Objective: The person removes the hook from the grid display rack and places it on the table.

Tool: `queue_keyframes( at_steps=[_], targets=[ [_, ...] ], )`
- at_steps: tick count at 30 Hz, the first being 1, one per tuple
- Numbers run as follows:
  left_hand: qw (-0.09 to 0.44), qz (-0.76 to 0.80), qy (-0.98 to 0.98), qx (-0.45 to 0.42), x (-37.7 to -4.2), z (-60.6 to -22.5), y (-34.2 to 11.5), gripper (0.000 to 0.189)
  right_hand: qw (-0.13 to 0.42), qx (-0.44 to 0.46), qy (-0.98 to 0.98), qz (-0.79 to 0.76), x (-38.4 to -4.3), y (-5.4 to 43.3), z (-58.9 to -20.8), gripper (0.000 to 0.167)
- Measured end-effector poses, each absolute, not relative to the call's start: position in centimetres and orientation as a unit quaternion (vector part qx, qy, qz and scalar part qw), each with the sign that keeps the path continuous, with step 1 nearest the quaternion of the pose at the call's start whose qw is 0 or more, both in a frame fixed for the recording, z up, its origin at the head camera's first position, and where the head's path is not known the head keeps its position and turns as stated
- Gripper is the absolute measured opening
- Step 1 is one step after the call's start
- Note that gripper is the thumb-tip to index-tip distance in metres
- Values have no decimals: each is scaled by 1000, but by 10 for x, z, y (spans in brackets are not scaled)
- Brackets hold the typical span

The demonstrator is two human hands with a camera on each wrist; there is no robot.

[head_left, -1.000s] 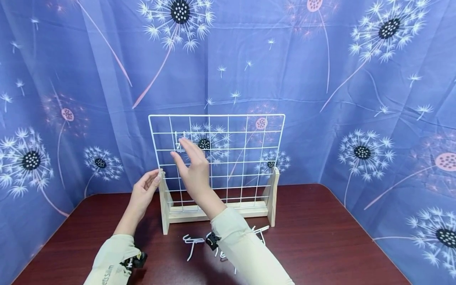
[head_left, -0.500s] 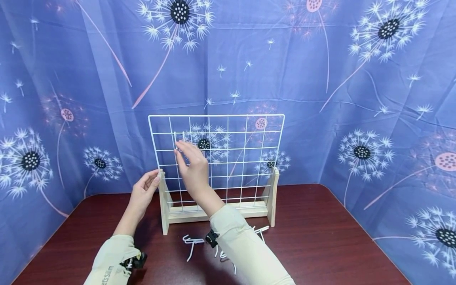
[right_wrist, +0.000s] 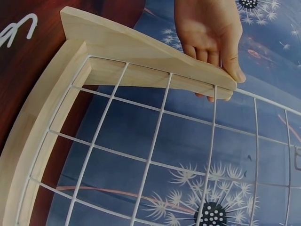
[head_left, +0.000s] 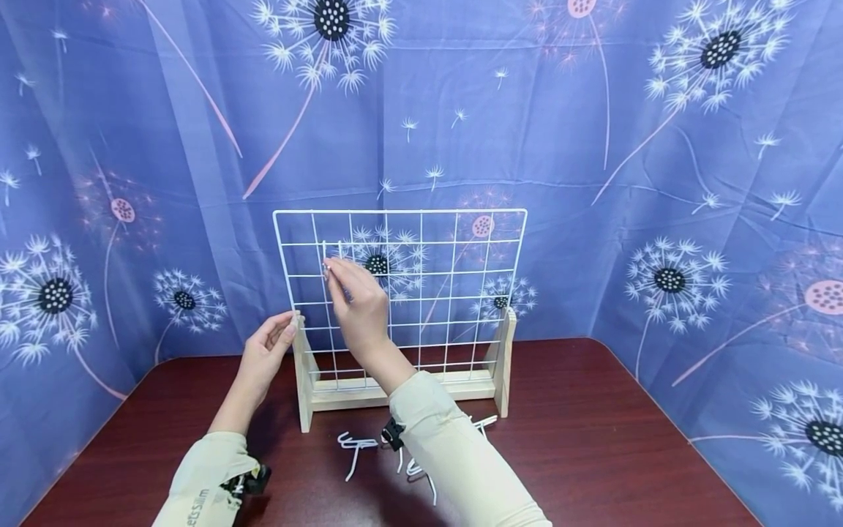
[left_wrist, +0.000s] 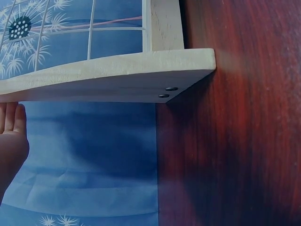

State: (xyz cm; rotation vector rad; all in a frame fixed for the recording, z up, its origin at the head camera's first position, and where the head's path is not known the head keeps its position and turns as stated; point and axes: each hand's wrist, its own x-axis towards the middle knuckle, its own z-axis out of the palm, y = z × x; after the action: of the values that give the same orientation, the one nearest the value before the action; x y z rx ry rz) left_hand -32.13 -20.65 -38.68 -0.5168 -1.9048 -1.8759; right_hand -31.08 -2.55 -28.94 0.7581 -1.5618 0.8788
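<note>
A white wire grid panel [head_left: 400, 211] stands upright in a pale wooden stand [head_left: 304, 380]. My left hand [head_left: 263, 356] grips the top of the stand's left side piece; in the right wrist view the thumb of this left hand [right_wrist: 209, 30] lies on one face and its fingers behind. A white wire hook [head_left: 323, 250] hangs on the grid's upper left, two prongs rising above my fingers. My right hand [head_left: 362, 306] pinches this hook between thumb and forefinger, covering most of it. Only the hook's edge [right_wrist: 297, 157] shows in the right wrist view.
Several loose white hooks [head_left: 356, 443] lie on the dark red table [head_left: 593, 439] before the stand, partly hidden by my right forearm [head_left: 454, 457]. A blue dandelion-print curtain [head_left: 560, 146] hangs close behind the grid and along both sides.
My right thumb and forefinger have closed together onto the hook, from spread apart a second ago. The left hand has kept its grip on the stand.
</note>
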Motion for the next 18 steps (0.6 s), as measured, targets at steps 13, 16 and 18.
queue_keyframes(
  at_steps=[13, 16, 18],
  targets=[
    [205, -672, -689, -179, -321, -385, -207, 39, 582, 349, -635, 369, -310, -19, -278, 15],
    [204, -672, -689, -179, -322, -386, -207, 40, 583, 354, -633, 366, -310, -18, -277, 15],
    [203, -672, -689, -180, -322, -387, -207, 40, 584, 358, -631, 364, -310, -17, -277, 15]
  ],
)
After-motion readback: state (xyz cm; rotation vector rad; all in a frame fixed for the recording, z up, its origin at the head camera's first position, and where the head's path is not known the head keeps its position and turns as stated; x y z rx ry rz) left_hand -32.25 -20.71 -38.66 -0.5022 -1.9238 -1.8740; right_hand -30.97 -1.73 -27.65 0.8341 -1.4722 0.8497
